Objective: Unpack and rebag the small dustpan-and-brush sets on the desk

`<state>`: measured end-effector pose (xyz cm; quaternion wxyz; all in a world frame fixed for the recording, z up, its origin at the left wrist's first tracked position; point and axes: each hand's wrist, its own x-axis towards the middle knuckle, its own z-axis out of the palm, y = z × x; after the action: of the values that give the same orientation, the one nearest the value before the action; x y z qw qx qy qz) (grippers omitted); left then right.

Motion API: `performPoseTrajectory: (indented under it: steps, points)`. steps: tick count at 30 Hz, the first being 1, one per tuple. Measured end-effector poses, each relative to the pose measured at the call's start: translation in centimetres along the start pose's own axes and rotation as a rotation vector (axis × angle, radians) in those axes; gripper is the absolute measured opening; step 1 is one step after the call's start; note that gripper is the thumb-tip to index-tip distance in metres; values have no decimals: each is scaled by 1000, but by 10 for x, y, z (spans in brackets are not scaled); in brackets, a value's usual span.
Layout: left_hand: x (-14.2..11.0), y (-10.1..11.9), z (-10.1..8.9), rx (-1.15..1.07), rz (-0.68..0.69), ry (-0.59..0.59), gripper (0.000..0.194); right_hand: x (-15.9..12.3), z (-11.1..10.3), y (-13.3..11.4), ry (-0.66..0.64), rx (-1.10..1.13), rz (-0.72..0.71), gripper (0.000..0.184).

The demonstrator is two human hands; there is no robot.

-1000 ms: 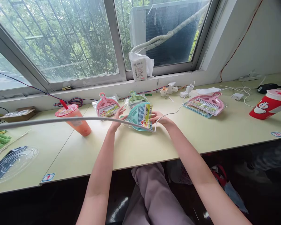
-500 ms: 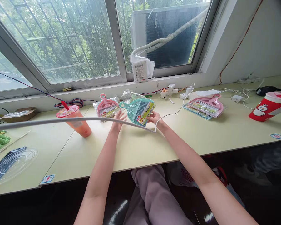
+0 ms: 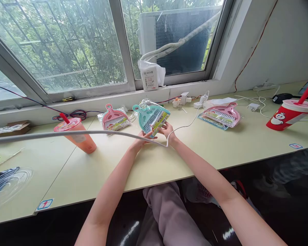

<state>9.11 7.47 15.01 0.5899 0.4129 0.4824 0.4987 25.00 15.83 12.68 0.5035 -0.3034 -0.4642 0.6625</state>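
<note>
A teal mini dustpan-and-brush set (image 3: 151,117) in clear wrapping stands tilted up over the pale green desk (image 3: 149,160). My right hand (image 3: 166,131) pinches its lower edge by the yellow label. My left hand (image 3: 141,139) is closed on the lower left corner of the same pack. A pink packaged dustpan set (image 3: 113,119) lies just to the left. More clear wrapping shows behind the teal pack, its contents hidden. A white cable (image 3: 74,134) crosses in front of both wrists.
An orange drink cup (image 3: 75,135) with a red straw stands at the left. Another pink dustpan set (image 3: 220,115) lies at the right, beyond it a red cup (image 3: 287,114). Chargers and cords (image 3: 192,100) sit under the window sill. A clear lid (image 3: 7,182) lies far left.
Both hands lifted the teal set and tipped it upright, handle upward. My left hand moved from flat on the desk to gripping the pack's lower corner. The camera shifted slightly right.
</note>
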Motion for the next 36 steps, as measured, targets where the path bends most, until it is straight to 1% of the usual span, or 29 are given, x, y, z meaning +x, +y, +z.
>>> performPoseTrajectory:
  steps: [5,8,12,14,16,18,19,21,24,25,26,27,28,30,31,33,35,36]
  points:
    - [2,0,12,55,150,164,78,-2,5,-1,-6,-2,-7,49]
    - [5,-5,14,58,184,247,74,-2,6,-1,-1,4,-4,48]
    - [10,-11,12,-3,217,308,63,-2,7,0,-13,3,0,49]
    - [11,-12,11,-17,239,337,62,-3,9,0,-17,8,9,48]
    - [11,-11,11,-6,248,335,63,-5,10,-1,-13,24,13,46]
    - [7,-8,12,29,227,278,68,-7,11,-2,-5,49,7,41]
    - [5,-7,13,55,207,229,71,-8,11,-3,6,63,5,39]
    - [-2,-6,17,107,147,85,77,-9,10,-5,51,99,7,36]
    - [-9,-9,23,150,14,-185,81,-8,6,-6,143,137,30,33]
    - [-9,-11,23,149,-29,-248,80,-8,5,-7,163,140,40,33]
    - [-8,-12,22,136,-61,-275,79,-8,5,-7,174,143,48,33]
    - [-5,-13,20,111,-82,-267,78,-8,4,-7,174,146,55,34]
    - [-1,-14,17,73,-96,-228,76,-8,5,-8,167,154,59,34]
    - [7,-13,9,-36,-95,-103,72,-9,7,-8,140,175,64,35]
    - [10,-12,5,-94,-72,-38,70,-10,9,-8,122,181,68,36]
    - [14,-11,-1,-185,31,72,64,-11,12,-8,81,178,84,38]
    - [15,-11,-3,-205,143,143,59,-13,15,-6,40,160,108,40]
    - [15,-12,-3,-189,172,169,58,-13,15,-6,23,145,124,39]
